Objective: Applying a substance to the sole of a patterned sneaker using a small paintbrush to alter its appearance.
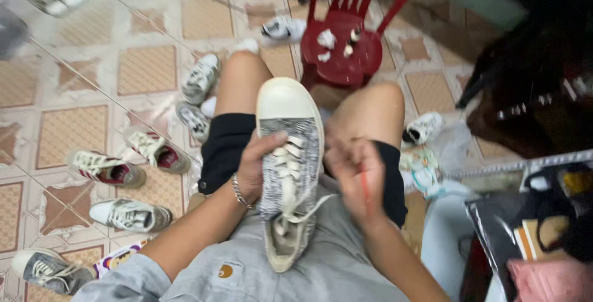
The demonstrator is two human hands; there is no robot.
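**A grey knitted sneaker held over the lap**

On the tiled floor [148, 70] at the left, several worn sneakers lie scattered: a grey low one with white laces [49, 271] in the corner, a white one [131, 215] above it, and two with dark red lining [106, 168] and [158, 151] further up. Near the bare left knee there is a pair of grey-and-white patterned sneakers [199, 92].

In the middle, the left hand [256, 166], with a silver chain bracelet [241, 192] on the wrist, grips the grey-and-white knitted sneaker with cream rubber toe cap [289, 166] from its side; the fingers are closed around the shoe, the thumb lies across the laces. The shoe rests on the lap, toe pointing away from the person, and one cream lace end hangs loose.

Just beside it, the right hand [358, 178] is blurred; its fingers seem curled together on a thin red stick-like object [364, 186], but I cannot tell this surely.

Behind the knees stands a dark red plastic stool [343, 52] with small white crumpled pieces on the seat.
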